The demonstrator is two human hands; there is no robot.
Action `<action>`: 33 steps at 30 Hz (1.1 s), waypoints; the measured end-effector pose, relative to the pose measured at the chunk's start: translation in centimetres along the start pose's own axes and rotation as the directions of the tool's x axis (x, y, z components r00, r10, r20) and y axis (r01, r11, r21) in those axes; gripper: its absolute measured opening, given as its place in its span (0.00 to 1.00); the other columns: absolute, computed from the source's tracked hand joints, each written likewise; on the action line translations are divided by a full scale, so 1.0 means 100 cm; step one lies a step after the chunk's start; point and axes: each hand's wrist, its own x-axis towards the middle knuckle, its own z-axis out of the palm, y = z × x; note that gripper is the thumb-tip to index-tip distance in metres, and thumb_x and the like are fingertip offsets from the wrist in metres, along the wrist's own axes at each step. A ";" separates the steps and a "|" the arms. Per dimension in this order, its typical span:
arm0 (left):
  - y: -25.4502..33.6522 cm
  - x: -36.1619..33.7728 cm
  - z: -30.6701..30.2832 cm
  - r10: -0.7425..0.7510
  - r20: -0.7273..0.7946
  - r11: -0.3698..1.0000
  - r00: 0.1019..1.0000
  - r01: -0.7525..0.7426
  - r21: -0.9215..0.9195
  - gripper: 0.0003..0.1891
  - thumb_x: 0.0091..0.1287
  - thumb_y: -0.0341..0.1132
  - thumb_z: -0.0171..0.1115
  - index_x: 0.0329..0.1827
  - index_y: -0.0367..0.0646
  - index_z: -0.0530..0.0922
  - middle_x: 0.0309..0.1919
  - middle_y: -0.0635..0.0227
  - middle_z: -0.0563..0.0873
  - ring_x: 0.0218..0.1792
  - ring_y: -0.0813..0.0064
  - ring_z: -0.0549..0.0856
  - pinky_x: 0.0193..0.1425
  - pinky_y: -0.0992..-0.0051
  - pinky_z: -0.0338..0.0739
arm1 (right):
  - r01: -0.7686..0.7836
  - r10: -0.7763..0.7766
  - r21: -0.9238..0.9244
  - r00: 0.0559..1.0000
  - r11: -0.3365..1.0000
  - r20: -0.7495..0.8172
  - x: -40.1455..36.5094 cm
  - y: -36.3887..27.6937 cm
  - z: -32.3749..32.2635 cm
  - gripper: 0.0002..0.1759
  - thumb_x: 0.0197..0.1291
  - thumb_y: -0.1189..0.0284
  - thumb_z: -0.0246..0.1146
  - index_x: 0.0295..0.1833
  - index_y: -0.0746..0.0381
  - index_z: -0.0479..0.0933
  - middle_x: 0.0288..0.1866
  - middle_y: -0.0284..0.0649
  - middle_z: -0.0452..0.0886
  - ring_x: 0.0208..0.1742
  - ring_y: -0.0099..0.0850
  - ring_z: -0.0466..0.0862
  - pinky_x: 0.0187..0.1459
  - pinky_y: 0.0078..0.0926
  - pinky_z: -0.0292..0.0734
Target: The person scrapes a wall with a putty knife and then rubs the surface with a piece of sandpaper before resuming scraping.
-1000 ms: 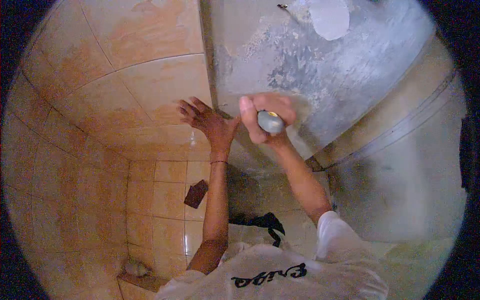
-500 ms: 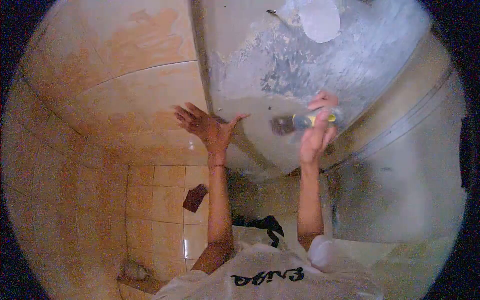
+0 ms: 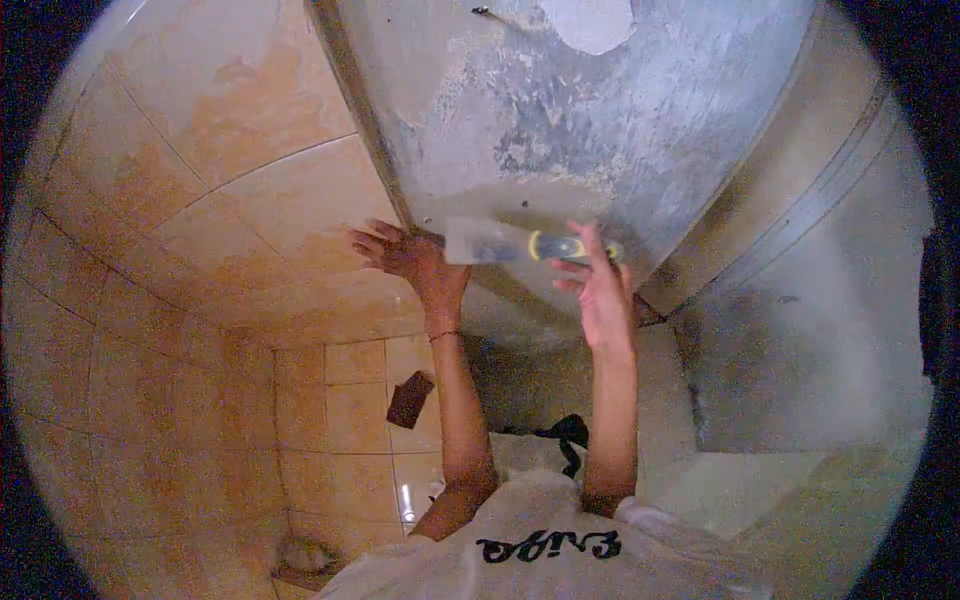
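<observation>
My right hand [image 3: 605, 295] is closed on the black and yellow handle of a scraper [image 3: 560, 247]. The scraper's wide, pale blade [image 3: 482, 241] is smeared by motion and points left, its end overlapping the thumb side of my left hand [image 3: 418, 265]. That left hand has its fingers spread over the edge of the tiled wall, beside the long edge strip of a grey panel [image 3: 450, 150]. Worn, patchy paint marks the panel's surface, and a round white patch [image 3: 592, 22] shows near its top.
Orange-beige wall tiles [image 3: 240, 110] run along the left. A dark brown flat piece [image 3: 409, 399] lies on the tiled floor below my left forearm. At the right is a grey wall surface [image 3: 790, 350] behind a frame edge [image 3: 800, 220]. A small pale object [image 3: 305, 553] sits low left.
My right hand has moved left and slightly down, bringing the scraper up to my left hand. The view has shifted, so the panel sits further left.
</observation>
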 end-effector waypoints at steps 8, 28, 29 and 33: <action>0.008 0.002 -0.013 -0.019 0.005 0.998 1.000 0.020 -0.059 0.91 0.34 0.84 0.73 0.83 0.29 0.26 0.81 0.27 0.25 0.82 0.30 0.26 0.82 0.33 0.25 | -0.242 0.172 0.298 0.955 0.923 0.241 -0.028 0.018 0.023 0.18 0.73 0.60 0.66 0.55 0.64 0.81 0.48 0.46 0.89 0.40 0.38 0.92 0.44 0.35 0.91; 0.007 0.006 -0.021 0.101 -0.126 0.984 0.987 -0.117 -0.131 0.86 0.43 0.81 0.73 0.84 0.38 0.22 0.82 0.29 0.25 0.82 0.29 0.26 0.81 0.30 0.27 | 0.469 -0.350 -0.426 0.877 0.774 0.328 -0.024 -0.027 0.091 0.34 0.78 0.67 0.60 0.85 0.58 0.60 0.65 0.58 0.83 0.54 0.44 0.88 0.54 0.36 0.81; 0.009 0.005 -0.019 0.100 -0.121 0.984 0.988 -0.116 -0.134 0.86 0.43 0.81 0.73 0.84 0.38 0.22 0.82 0.29 0.25 0.82 0.29 0.26 0.81 0.30 0.27 | 0.467 -0.349 -0.428 0.878 0.774 0.326 -0.021 -0.025 0.091 0.34 0.78 0.67 0.60 0.85 0.58 0.60 0.65 0.58 0.83 0.54 0.44 0.88 0.54 0.36 0.81; 0.009 0.004 -0.020 0.087 -0.105 0.984 0.991 -0.101 -0.144 0.85 0.44 0.80 0.73 0.85 0.38 0.22 0.82 0.30 0.25 0.82 0.29 0.26 0.81 0.30 0.27 | 0.577 -0.451 -0.439 0.815 0.688 0.364 -0.012 -0.014 0.092 0.33 0.79 0.67 0.59 0.84 0.61 0.61 0.68 0.52 0.81 0.55 0.37 0.85 0.58 0.33 0.78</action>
